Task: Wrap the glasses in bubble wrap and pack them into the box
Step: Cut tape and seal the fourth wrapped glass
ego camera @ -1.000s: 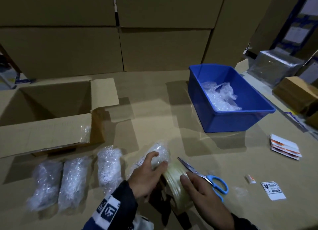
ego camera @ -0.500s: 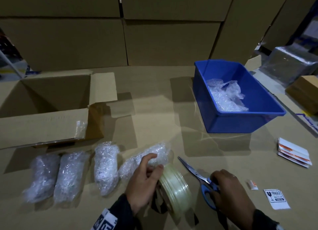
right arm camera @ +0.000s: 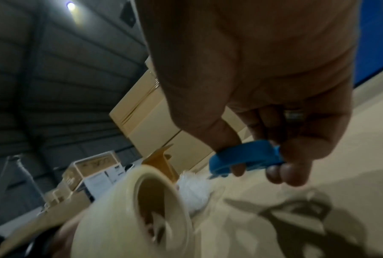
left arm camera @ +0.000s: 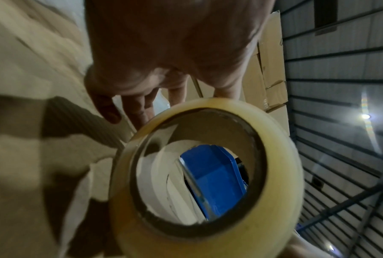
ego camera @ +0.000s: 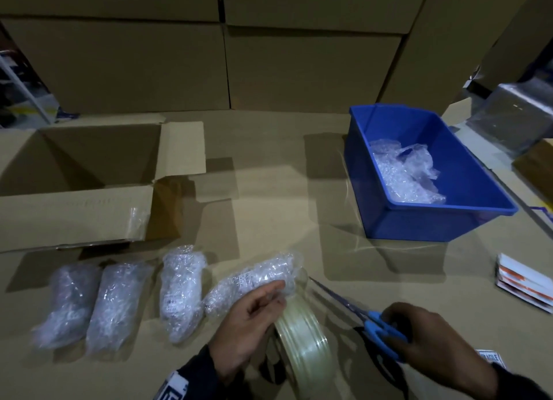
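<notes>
Head view: four wrapped glasses [ego camera: 179, 295]; left hand [ego camera: 248, 319] pinches one, right hand [ego camera: 434, 337] grips scissors [ego camera: 380, 328].

white sticker [ego camera: 490, 358]: lies at the near right of the table, partly hidden by the right wrist; capitals ending "AGILE" legible, rest covered.
sleeve patch [ego camera: 176, 389]: black-and-white square block pattern on the left sleeve, no letters legible.
label on wrapped glass [ego camera: 244, 280]: small dark print under bubble wrap, too blurred to read.
label on third wrapped glass [ego camera: 171, 302]: small print, unreadable.
stack of cards [ego camera: 526, 283]: orange and white bands, print too small to read.
</notes>
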Demonstrator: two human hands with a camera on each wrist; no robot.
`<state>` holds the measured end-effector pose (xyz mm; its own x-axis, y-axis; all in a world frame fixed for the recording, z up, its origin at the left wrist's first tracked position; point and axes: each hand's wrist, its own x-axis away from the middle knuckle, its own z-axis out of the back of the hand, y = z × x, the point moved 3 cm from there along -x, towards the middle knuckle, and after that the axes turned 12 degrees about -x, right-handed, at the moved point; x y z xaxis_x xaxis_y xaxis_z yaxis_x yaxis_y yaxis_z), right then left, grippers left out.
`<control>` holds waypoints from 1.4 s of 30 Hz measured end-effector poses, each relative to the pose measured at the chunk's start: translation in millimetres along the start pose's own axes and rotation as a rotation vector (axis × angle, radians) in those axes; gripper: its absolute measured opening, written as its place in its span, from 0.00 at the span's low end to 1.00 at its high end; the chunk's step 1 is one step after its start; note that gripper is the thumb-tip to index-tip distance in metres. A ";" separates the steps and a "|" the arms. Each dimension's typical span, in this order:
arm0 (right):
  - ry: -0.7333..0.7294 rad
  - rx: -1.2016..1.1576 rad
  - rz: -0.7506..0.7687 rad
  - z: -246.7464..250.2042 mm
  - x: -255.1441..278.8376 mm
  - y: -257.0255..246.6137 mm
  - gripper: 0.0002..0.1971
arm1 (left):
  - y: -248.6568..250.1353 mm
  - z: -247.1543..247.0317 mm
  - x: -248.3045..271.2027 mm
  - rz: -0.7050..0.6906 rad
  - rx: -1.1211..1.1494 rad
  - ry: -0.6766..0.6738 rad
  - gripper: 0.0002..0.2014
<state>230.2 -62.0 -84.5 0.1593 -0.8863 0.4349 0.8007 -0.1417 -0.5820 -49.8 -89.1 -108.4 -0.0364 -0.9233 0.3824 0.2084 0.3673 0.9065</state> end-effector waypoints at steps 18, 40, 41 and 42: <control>-0.998 0.175 -0.048 50.9 -96.8 -72.8 0.39 | -12.9 -3.5 -7.7 -0.037 0.170 0.053 0.30; -0.984 0.350 0.064 14.1 -134.7 -111.8 0.33 | -12.5 1.7 -10.3 -0.003 0.203 0.016 0.25; -0.979 0.353 0.071 13.4 -135.5 -113.0 0.35 | -12.6 1.9 -10.2 -0.001 0.200 0.018 0.26; -0.972 0.357 0.074 13.2 -136.5 -114.0 0.37 | -11.9 2.4 -10.4 -0.001 0.191 0.018 0.28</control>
<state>124.8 81.0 -68.4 0.4848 -0.1266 0.8654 0.8694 0.1777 -0.4610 -54.3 -83.6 -122.8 -0.0188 -0.9249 0.3797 0.0190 0.3794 0.9251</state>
